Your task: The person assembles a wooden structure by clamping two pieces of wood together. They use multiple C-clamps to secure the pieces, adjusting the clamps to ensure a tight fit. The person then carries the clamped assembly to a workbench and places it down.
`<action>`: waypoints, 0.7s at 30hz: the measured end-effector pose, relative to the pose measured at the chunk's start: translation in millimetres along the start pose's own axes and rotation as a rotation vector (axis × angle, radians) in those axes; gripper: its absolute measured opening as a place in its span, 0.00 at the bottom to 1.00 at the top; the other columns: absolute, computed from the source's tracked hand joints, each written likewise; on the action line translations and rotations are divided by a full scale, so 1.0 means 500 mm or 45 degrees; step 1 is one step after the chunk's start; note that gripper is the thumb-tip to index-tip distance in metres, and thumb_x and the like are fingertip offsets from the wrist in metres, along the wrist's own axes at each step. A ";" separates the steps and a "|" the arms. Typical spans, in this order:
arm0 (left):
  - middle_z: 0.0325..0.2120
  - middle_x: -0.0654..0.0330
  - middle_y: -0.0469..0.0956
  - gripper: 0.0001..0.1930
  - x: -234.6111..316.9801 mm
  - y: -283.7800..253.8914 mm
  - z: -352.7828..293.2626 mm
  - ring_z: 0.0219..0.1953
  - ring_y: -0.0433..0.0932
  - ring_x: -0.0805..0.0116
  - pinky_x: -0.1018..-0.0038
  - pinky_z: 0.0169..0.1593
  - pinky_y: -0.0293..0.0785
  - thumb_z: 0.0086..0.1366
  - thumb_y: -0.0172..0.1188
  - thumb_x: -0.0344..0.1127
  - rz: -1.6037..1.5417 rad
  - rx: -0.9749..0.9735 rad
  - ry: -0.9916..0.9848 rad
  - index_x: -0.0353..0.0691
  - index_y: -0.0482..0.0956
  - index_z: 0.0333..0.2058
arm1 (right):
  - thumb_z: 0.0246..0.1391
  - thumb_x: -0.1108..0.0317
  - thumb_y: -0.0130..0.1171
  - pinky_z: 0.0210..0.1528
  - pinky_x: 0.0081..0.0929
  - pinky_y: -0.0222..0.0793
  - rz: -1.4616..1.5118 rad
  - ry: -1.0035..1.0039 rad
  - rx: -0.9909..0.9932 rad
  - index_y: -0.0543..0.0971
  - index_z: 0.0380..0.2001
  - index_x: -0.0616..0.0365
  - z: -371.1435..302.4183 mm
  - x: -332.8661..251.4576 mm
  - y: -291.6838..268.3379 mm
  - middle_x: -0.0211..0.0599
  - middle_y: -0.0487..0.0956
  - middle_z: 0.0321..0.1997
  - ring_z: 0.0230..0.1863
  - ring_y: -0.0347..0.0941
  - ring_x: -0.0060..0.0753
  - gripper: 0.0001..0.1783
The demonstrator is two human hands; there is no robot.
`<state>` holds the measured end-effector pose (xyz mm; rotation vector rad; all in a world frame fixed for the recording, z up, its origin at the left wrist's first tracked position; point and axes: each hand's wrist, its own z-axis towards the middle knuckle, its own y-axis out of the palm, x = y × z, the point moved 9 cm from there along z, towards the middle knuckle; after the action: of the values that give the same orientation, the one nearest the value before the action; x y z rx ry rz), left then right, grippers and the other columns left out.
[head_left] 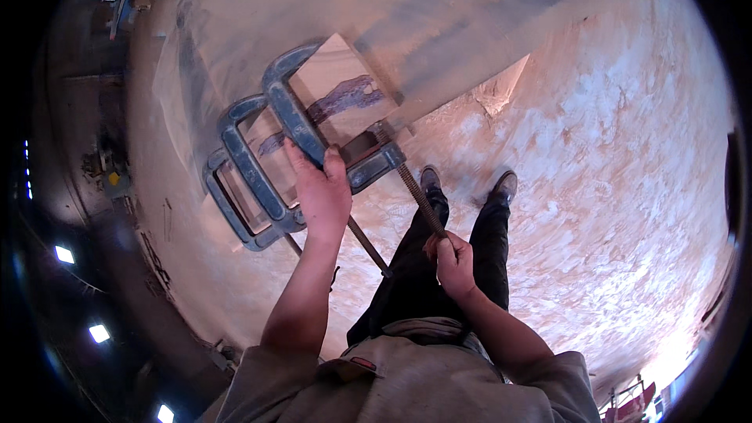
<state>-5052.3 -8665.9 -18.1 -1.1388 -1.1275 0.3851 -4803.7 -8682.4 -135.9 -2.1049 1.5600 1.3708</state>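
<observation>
Three blue-grey C-clamps stand in a row over a pale wooden block (337, 70) with a dark purple-brown streak. My left hand (323, 196) is closed on the frame of the nearest and largest C-clamp (294, 113), thumb and fingers against the metal. That clamp's long threaded screw (419, 200) points down toward my body, and my right hand (454, 265) closes around its lower end. My fingers hide the screw's tip and any handle there. Left of it sit the middle clamp (249, 164) and the smallest-looking clamp (223, 207), their screws also pointing toward me.
A dusty brown worktable (446, 31) spreads beyond the clamps, its edge running up to the right. Below lies a floor (611, 164) streaked with pale dust, where my shoes (505, 184) stand. Dark clutter (113, 172) lines the far left.
</observation>
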 end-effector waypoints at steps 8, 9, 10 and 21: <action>0.41 0.32 0.72 0.37 -0.028 0.004 -0.001 0.37 0.76 0.38 0.54 0.40 0.72 0.63 0.49 0.40 0.107 -0.076 -0.144 0.26 0.41 0.61 | 0.64 0.62 0.40 0.27 0.25 0.60 0.249 -0.129 0.116 0.64 0.13 0.58 0.004 0.021 0.000 0.30 0.64 0.14 0.19 0.59 0.23 0.24; 0.40 0.32 0.73 0.37 -0.033 0.003 -0.001 0.36 0.76 0.38 0.53 0.39 0.72 0.63 0.49 0.41 0.106 -0.046 -0.110 0.26 0.41 0.61 | 0.65 0.61 0.39 0.27 0.26 0.60 0.313 -0.120 0.107 0.63 0.12 0.58 0.006 0.023 0.005 0.30 0.63 0.14 0.19 0.59 0.24 0.25; 0.39 0.33 0.73 0.38 -0.035 0.012 0.001 0.35 0.76 0.39 0.53 0.39 0.73 0.63 0.49 0.42 0.108 -0.021 -0.071 0.27 0.40 0.61 | 0.65 0.60 0.38 0.27 0.27 0.60 0.379 -0.109 0.104 0.62 0.12 0.58 0.010 0.027 0.005 0.30 0.62 0.13 0.18 0.58 0.25 0.26; 0.37 0.36 0.75 0.37 -0.062 -0.001 -0.016 0.40 0.76 0.41 0.55 0.47 0.70 0.63 0.50 0.42 -0.453 -0.177 -0.345 0.33 0.42 0.63 | 0.63 0.49 0.42 0.44 0.37 0.65 0.418 0.082 0.042 0.65 0.23 0.54 -0.006 0.027 0.008 0.32 0.66 0.23 0.30 0.66 0.33 0.22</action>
<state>-5059.0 -8693.3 -33.2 -0.9984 -1.5857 0.1878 -4805.4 -8694.7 -142.8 -1.9544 2.0113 1.3694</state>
